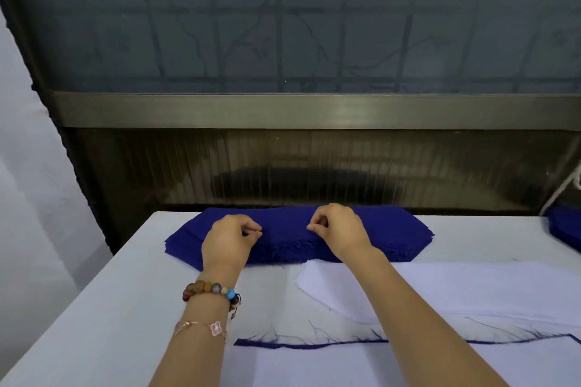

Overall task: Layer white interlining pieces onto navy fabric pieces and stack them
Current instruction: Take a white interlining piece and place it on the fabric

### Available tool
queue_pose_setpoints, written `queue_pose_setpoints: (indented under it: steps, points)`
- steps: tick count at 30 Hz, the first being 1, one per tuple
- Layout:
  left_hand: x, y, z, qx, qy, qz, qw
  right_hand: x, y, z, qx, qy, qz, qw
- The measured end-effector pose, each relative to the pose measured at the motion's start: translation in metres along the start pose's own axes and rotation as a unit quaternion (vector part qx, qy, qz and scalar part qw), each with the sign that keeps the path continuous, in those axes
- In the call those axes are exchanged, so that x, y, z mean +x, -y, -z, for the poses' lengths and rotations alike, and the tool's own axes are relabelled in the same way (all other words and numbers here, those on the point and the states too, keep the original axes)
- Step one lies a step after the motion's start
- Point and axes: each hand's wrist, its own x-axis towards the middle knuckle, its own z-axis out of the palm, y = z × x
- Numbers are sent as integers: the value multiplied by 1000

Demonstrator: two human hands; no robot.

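Observation:
A thick stack of navy fabric pieces (390,236) lies at the far edge of the white table (119,308). My left hand (229,239) and my right hand (339,229) sit on top of the stack, fingers curled, each pinching the top navy piece near its front edge. Just in front of the stack lies a pile of white interlining pieces (440,289). Nearest me a white interlining piece (408,364) covers a navy piece, whose frayed edge (314,345) shows along the top.
Another navy pile (566,229) pokes in at the right edge of the table. A metal-framed window or screen (298,110) rises directly behind the table. White cloth (28,198) hangs at the left. Beaded and chain bracelets circle my left wrist (213,292).

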Motion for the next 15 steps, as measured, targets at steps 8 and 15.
queue_pose_setpoints:
  steps: [8,15]
  points:
    - [0,6,-2,-37,-8,17,999,-2,-4,-17,57,-54,-38,996]
    - [1,16,0,100,-27,69,992,-2,-6,-19,-18,-11,-17,1000]
